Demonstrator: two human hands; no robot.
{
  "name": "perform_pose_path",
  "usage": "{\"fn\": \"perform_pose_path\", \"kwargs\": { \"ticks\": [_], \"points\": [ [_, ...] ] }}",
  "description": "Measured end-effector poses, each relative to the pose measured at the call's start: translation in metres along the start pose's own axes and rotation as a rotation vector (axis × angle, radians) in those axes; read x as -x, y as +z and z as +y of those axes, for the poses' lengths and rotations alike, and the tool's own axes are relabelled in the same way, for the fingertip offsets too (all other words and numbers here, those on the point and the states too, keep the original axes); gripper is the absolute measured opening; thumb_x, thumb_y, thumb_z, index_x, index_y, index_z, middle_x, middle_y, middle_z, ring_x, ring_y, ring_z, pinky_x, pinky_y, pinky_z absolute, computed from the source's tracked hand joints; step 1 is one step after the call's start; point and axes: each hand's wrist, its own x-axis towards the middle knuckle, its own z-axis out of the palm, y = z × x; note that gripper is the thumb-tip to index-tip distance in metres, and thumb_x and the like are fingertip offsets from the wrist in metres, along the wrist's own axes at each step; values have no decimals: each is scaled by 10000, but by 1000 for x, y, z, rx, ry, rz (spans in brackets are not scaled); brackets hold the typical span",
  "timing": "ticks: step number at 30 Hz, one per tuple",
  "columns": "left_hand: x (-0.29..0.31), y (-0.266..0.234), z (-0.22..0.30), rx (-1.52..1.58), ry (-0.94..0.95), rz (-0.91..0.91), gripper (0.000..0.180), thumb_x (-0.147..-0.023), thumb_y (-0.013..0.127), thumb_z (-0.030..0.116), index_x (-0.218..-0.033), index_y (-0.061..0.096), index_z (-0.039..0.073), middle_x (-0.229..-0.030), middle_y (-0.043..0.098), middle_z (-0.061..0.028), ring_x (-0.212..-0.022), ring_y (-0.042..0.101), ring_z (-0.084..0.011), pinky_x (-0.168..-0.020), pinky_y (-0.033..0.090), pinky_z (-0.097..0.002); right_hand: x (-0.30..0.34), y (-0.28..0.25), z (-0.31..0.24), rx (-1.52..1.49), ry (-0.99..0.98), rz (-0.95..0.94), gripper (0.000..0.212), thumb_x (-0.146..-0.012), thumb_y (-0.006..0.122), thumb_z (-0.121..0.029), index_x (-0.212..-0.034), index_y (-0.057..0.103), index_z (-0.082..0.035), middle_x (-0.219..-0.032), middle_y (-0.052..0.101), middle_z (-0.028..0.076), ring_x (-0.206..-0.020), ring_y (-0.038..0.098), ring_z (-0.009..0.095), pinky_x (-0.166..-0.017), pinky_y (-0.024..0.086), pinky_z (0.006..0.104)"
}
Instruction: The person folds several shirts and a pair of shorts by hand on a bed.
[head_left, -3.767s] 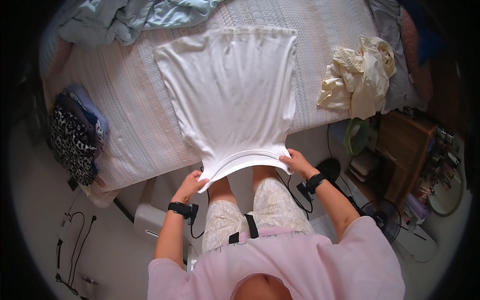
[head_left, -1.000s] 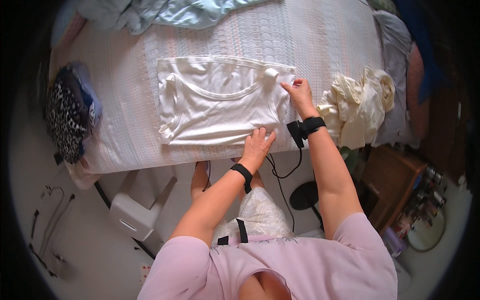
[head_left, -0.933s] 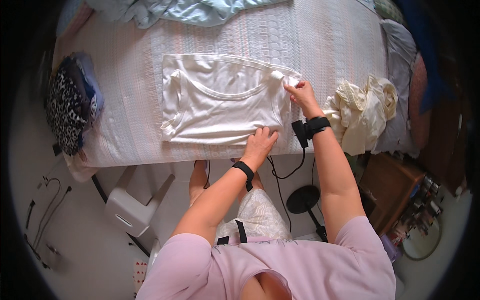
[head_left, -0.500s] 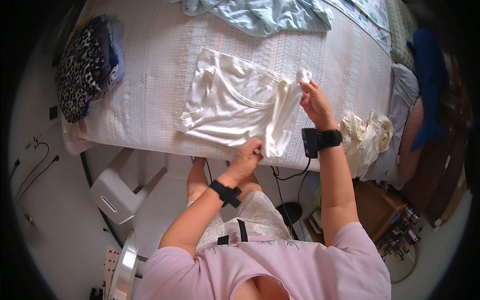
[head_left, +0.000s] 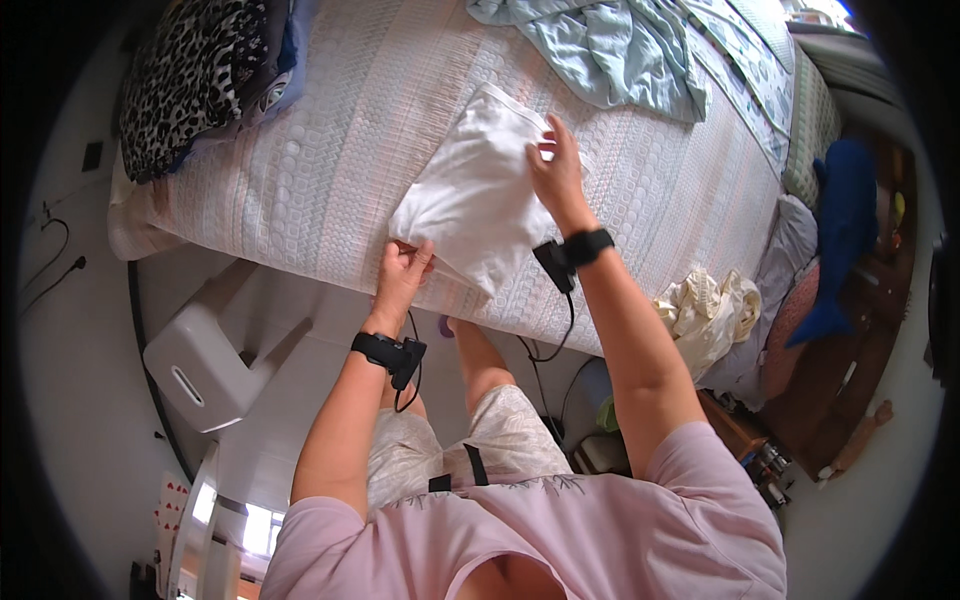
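Note:
A white tank top (head_left: 470, 190), folded into a smaller bundle, lies on the bed's near half. At its near left corner my left hand (head_left: 402, 275) is closed on the cloth, the fingers partly tucked at the edge. My right hand (head_left: 560, 180) rests at the top's far right edge with fingers apart and bent, touching or just over the fabric. The neckline and armholes are hidden from sight. Both wrists carry black straps with small black devices.
A light patterned bedspread (head_left: 340, 150) covers the bed. Dark folded clothes (head_left: 195, 90) are stacked at the far left, light blue cloth (head_left: 620, 55) lies at the back, and cream cloth (head_left: 705, 310) at the right. A white stool (head_left: 205, 365) stands near left. Cables hang below my right wrist.
The tank top was spread with its neckline showing; now it is folded over, smaller and turned. My left hand moved left to its near corner, and my right hand moved left. The view shifted.

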Motion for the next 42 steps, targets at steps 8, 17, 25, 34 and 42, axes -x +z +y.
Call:
{"fn": "perform_pose_path", "kwargs": {
  "ticks": [8,17,25,34,42],
  "points": [
    [-9,-1,-16,-4,-86,-75,180,-830,641,215,-878,578,54,-852,622,-25,-731,586,-87,-604,423,-202,45,-13,66,75,296,313,580,-765,635,-138,-1254,375,33,-1138,375,221,-1058,400,337,-943,339,384],
    [8,17,11,-277,260,15,114,-847,610,146,-830,543,55,-767,530,23,-733,510,-72,-651,422,-221,18,22,-33,141,7,-83,464,-779,660,-256,-1155,477,-56,-1036,491,165,-893,529,306,-741,479,390],
    [-6,42,-4,82,314,-20,451,-798,617,-9,-1228,480,9,-1000,550,18,-763,427,-64,-749,380,-181,-26,91,-46,456,-23,-212,575,-744,656,-245,-1184,384,6,-967,583,200,-888,586,358,-744,477,417],
    [42,82,32,-489,707,-120,576,-713,612,-47,-1249,512,138,-1091,547,-197,-1022,530,-349,-877,430,-373,-34,19,-34,-25,164,-306,536,-670,700,-278,-1090,496,-14,-932,612,175,-879,605,306,-787,469,384],
    [43,92,32,-709,805,-186,580,-731,596,-18,-1284,474,105,-1063,563,-167,-1018,511,-321,-896,391,-362,-42,7,-3,176,120,-544,542,-696,658,-182,-1143,460,52,-810,607,198,-744,634,314,-622,521,367]
  ]
}}
